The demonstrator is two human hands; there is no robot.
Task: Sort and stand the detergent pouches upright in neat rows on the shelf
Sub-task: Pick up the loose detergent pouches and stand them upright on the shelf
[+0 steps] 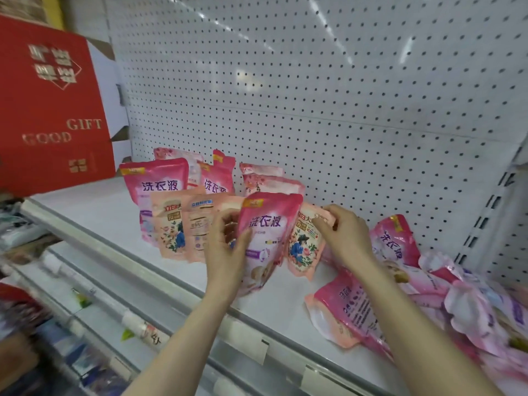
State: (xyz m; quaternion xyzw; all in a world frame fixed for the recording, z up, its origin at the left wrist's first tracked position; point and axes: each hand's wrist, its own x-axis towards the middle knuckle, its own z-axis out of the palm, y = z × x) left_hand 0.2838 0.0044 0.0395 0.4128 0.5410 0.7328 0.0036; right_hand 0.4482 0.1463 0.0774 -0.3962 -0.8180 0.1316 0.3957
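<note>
Our left grip (pixel 227 248) curls round a pink pouch (pixel 270 224) while our right grip (pixel 344 235) pinches a peach pouch (pixel 303 248) beside it on the shelf (pixel 100 207)

Your left hand (pixel 225 247) grips the left side of a deep pink pouch (pixel 267 238), held upright near the middle of the shelf (pixel 108 212), not far from its front edge. Your right hand (pixel 343 232) pinches the top corner of a peach pouch (pixel 304 247) just behind and to the right of it, the two pouches touching. To their left, more pink and peach standing pouches (pixel 160 184) crowd together back towards the pegboard (pixel 314 95). Towards the shelf's right end a heap of pouches (pixel 428 295) lies flat and tumbled, one reaching close to the front edge. A red box (pixel 51 110) stands by the shelf's left end.
</note>
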